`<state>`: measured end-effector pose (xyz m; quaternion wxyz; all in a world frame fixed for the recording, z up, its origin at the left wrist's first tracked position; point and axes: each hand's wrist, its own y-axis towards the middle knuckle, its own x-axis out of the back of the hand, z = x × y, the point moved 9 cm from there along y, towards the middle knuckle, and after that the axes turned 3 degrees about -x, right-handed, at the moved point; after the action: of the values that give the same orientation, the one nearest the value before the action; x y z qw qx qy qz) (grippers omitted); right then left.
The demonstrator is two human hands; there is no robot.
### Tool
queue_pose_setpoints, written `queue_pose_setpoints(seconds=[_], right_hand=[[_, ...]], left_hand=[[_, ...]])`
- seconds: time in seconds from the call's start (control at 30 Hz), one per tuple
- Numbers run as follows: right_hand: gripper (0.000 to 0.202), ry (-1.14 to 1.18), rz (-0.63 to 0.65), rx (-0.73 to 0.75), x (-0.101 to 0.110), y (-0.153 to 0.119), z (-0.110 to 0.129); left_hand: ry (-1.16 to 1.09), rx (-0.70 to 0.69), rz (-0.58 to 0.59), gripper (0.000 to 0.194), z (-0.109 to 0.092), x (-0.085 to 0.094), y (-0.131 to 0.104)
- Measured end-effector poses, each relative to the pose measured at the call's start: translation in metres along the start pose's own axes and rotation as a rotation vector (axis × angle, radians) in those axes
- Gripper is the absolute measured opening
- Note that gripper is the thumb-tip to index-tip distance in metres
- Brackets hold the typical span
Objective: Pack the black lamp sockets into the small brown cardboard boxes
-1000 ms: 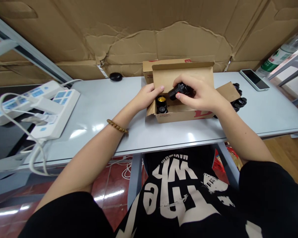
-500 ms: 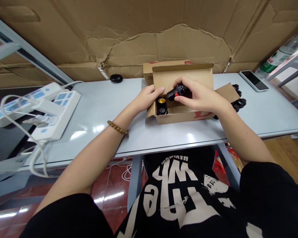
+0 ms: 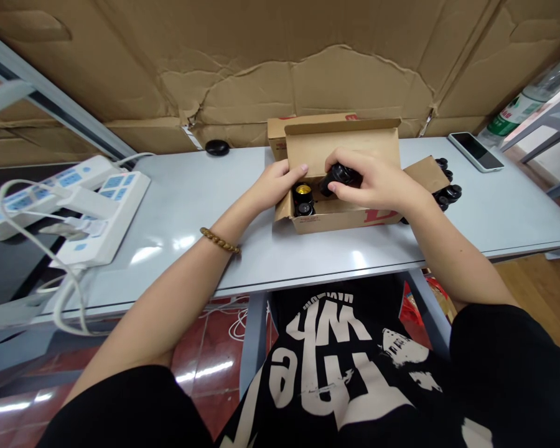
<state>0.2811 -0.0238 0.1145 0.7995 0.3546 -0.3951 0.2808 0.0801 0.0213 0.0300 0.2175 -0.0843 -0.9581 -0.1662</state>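
Observation:
An open cardboard box [image 3: 350, 223] lies on the light grey table, its lid raised at the back. My left hand [image 3: 280, 182] grips its left end, the thumb over the edge. In my right hand [image 3: 366, 180], closed over the box, is a black lamp holder [image 3: 332, 182], tilted with its narrow end down and partly covered by the fingers. At the box's left end stands another lamp holder [image 3: 303, 191] with a brass-coloured threaded mouth facing up. A black round part [image 3: 305, 209] sits just in front of it.
Behind is a second cardboard box [image 3: 276, 129]. Several black lamp holders [image 3: 448, 194] lie at the right, by a cardboard flap [image 3: 427, 174]. Further right are a phone [image 3: 476, 151] and a plastic bottle [image 3: 518, 115]. White power strips [image 3: 107, 218] with cables occupy the left; a black oval object [image 3: 217, 147] lies behind.
My right hand has turned the lamp holder to point more steeply down into the box, and its red part is now out of sight. My left hand stays on the box.

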Motion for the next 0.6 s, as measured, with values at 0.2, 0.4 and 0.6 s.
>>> queue_pose_setpoints(seconds=[0.2, 0.4, 0.6], right_hand=[[0.032, 0.006, 0.01, -0.06, -0.0033, 0.0022, -0.0055], [0.035, -0.027, -0.03, -0.058, -0.0001, 0.0028, -0.0081], [0.029, 0.012, 0.011, -0.058, -0.005, 0.0033, -0.0043]], left_hand=[[-0.011, 0.004, 0.001, 0.079, 0.0008, -0.0001, 0.0], [-0.01, 0.005, -0.011, 0.08, 0.0019, 0.0009, 0.0001], [0.009, 0.013, -0.004, 0.083, 0.0005, 0.0002, 0.0002]])
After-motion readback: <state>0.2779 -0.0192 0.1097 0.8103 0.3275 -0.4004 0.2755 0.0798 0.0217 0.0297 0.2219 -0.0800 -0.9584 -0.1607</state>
